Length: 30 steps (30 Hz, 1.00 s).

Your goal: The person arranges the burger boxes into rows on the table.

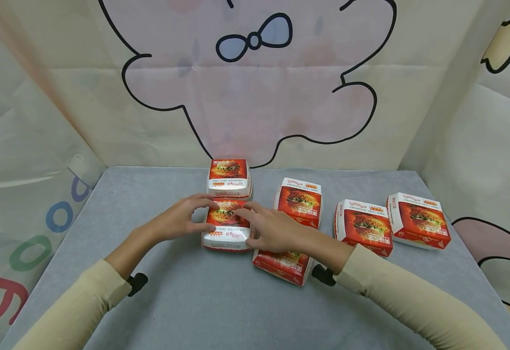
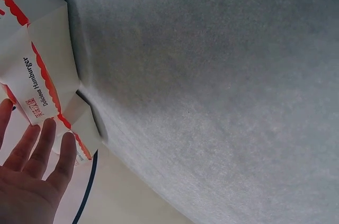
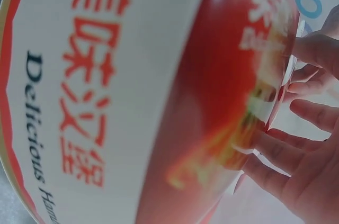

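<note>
Head view: the front left burger box (image 1: 228,234) sits on the cloth-covered counter (image 1: 184,301) directly between the two hands, just to the right of the left hand (image 1: 180,218) and just to the left of the right hand (image 1: 274,228), so neither hand looks clearly nearer. Each meets it from its own flank, fingertips over the side edges of the lid. The left hand is spread, thumb well apart from the fingers; the right hand is similarly spread, fingers slightly bent; neither has a closed hold on anything, and whether the fingertips press the cardboard I cannot tell. From above the box looks nearly square, so I would not name a long axis; its white band lies on the person's side, and its far side seems to meet the rear box (image 1: 228,176). On the right, the middle box (image 1: 299,201) has its white band on the far side instead, while the near box (image 1: 281,268) is partly hidden beneath the right hand and forearm
</note>
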Each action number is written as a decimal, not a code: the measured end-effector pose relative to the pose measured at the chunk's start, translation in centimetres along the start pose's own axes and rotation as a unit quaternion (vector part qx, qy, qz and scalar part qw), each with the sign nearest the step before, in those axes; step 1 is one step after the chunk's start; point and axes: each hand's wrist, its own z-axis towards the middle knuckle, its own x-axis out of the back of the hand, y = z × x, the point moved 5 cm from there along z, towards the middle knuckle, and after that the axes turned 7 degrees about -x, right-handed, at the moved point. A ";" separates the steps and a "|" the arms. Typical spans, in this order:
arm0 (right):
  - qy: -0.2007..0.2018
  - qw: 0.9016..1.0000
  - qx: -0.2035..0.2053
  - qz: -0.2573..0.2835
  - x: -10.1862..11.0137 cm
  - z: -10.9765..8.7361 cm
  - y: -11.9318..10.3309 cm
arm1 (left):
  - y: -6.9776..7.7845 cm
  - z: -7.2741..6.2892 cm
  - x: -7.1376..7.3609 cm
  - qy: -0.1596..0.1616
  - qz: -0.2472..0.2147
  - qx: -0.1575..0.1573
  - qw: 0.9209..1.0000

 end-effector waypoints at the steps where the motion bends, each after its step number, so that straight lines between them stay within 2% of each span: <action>1: -0.002 1.000 -0.003 0.002 0.0 0.0 0.1 | 0.0 0.0 0.0 0.001 0.000 0.000 1.000; 10: -0.015 0.999 -0.015 0.036 0.2 0.4 0.7 | 0.0 0.0 0.2 0.004 -0.002 -0.001 1.000; 16: -0.022 0.997 -0.009 0.068 0.2 0.5 1.1 | 0.1 -0.1 0.3 0.007 -0.011 -0.002 1.000; 30: -0.045 0.997 -0.003 0.066 0.1 0.9 1.7 | -0.2 -0.2 0.5 0.006 -0.017 0.016 1.000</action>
